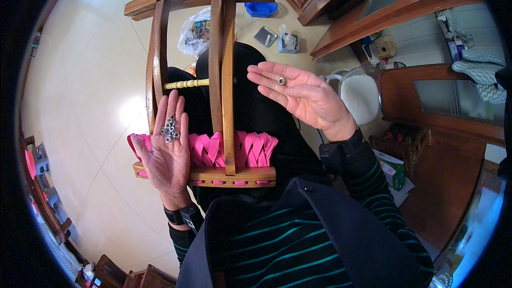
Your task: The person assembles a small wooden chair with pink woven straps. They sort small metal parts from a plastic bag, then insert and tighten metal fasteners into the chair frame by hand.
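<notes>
Above pale tiles, open left hand (168, 149) cups nuts (169, 128) (right hand (301, 95) open, one nut (281, 80)).

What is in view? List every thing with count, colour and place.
small metal nuts: a small pile, silver, on the left palm
single metal nut: one, silver, on the right hand's fingers
wooden frame with woven straps: one, brown, pink straps, on the lap
clear plastic bag: one, on the floor beyond the frame
shallow plastic tray: one, blue, on the floor
left hand: open, palm up
right hand: open, palm up
</notes>
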Action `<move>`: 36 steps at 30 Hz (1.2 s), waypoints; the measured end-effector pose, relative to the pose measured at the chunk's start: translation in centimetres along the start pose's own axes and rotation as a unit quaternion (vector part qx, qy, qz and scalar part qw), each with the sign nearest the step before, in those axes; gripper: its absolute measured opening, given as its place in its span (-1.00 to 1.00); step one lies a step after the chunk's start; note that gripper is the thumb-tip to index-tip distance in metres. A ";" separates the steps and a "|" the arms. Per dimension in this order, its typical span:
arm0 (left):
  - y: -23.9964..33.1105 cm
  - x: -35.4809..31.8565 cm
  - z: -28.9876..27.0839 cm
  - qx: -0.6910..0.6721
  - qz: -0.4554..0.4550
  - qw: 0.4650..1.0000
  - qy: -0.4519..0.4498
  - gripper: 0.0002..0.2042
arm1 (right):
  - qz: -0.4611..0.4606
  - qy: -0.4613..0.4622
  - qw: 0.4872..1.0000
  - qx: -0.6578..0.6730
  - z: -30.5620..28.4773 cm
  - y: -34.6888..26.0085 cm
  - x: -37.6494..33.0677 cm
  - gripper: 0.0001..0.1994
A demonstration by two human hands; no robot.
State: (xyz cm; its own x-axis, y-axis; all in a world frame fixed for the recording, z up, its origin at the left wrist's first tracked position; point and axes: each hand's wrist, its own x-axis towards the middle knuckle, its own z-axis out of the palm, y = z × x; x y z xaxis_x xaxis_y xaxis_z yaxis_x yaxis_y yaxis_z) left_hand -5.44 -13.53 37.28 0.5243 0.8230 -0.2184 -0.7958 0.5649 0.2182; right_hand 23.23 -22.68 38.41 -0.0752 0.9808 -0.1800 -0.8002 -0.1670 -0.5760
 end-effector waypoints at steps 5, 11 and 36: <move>0.1 0.1 -0.1 -0.002 -0.003 1.000 -0.005 -0.14 | -0.008 0.036 0.993 -0.110 0.1 0.5 0.3 -0.55; 0.2 0.1 0.1 -0.012 -0.012 1.000 -0.005 -0.13 | -0.047 0.141 0.870 -0.470 0.8 2.6 3.4 -0.79; -0.1 0.0 0.2 0.014 0.003 1.000 0.014 -0.14 | -0.123 0.279 0.920 -0.247 -7.7 1.2 5.8 -0.85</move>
State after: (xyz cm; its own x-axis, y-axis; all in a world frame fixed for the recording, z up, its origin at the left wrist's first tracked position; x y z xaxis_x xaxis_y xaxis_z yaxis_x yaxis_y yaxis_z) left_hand -5.31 -13.62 37.41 0.5099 0.8251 -0.2434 -0.7905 0.5610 0.2457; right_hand 26.40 -17.95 30.58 0.4989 0.8137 -0.2983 -0.3739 -0.1084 -0.9211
